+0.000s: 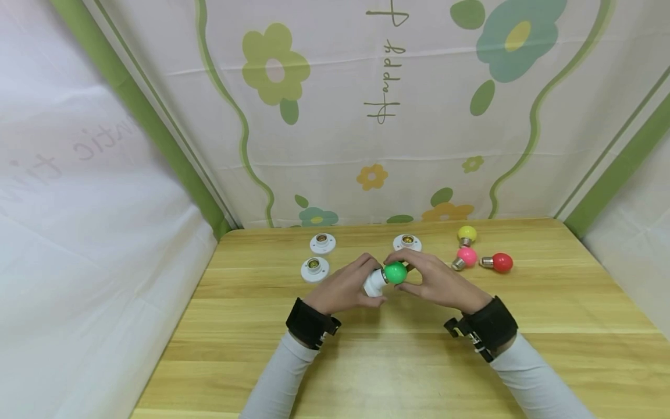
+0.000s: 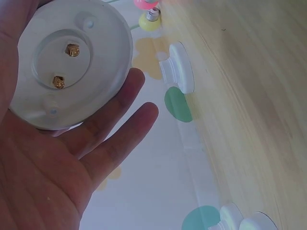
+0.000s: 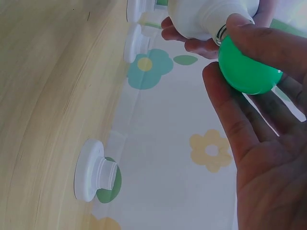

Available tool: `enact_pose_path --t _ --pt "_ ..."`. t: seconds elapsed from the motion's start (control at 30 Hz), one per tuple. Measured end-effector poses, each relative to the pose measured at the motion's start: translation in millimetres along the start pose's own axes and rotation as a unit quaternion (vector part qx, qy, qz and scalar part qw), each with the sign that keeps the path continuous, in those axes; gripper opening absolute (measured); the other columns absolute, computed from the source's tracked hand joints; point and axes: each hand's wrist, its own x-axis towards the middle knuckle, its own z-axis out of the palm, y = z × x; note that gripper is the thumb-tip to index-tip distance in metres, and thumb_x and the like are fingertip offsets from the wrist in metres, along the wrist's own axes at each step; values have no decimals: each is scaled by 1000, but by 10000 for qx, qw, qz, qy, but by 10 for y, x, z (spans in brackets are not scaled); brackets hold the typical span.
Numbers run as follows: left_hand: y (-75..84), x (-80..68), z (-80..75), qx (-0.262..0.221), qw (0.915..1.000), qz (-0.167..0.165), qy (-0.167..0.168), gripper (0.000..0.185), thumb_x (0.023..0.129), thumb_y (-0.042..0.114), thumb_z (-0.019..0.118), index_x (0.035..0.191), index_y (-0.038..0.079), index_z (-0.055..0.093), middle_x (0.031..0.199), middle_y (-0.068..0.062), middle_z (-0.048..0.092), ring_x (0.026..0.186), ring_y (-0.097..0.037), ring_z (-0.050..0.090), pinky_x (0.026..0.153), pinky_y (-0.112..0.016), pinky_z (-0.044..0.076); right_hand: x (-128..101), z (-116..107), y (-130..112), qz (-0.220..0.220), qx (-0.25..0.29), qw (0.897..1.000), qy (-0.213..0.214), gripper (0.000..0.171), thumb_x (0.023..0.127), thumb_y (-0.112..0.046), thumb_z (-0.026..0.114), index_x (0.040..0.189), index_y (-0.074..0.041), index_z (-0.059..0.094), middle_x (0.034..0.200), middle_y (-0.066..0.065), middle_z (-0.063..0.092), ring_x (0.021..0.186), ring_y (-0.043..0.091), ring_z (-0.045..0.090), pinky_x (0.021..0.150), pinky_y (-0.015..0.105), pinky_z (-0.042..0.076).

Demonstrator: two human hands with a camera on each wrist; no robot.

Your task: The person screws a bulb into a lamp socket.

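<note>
Gripping a white screw lampholder with left hand, pinching at its mouth a green globe bulb with right hand.

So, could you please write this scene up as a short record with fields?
Left hand: holds a white socket
Right hand: holds the green bulb by its globe, base at the socket's mouth
Other sockets: near-left socket, far-left socket, far-right socket, all mouth up without bulbs
Other bulbs: yellow bulb, pink bulb, red bulb, lying right of the hands
Surface: wood-grain table
Unclear: how far the green bulb is screwed in
</note>
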Motion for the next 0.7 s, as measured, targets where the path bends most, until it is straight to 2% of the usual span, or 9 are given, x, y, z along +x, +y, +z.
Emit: enact_pose_path --t 0.3,0.7 --pt "5 2 4 15 10000 -39 -16 51 95 38 81 130 9 58 123 -1 57 97 -9 57 80 -15 52 -15 0 3 80 -21 10000 13 54 85 -5 89 133 -13 64 123 -1 71 106 14 71 87 31 63" --pt "7 -2 11 40 10000 31 -20 51 95 36 81 131 9 57 123 -2 57 97 -8 57 79 -15 52 -20 2 2 69 -3 10000 0 53 86 -8 88 134 -8 64 121 3 73 101 13 73 83 33 64"
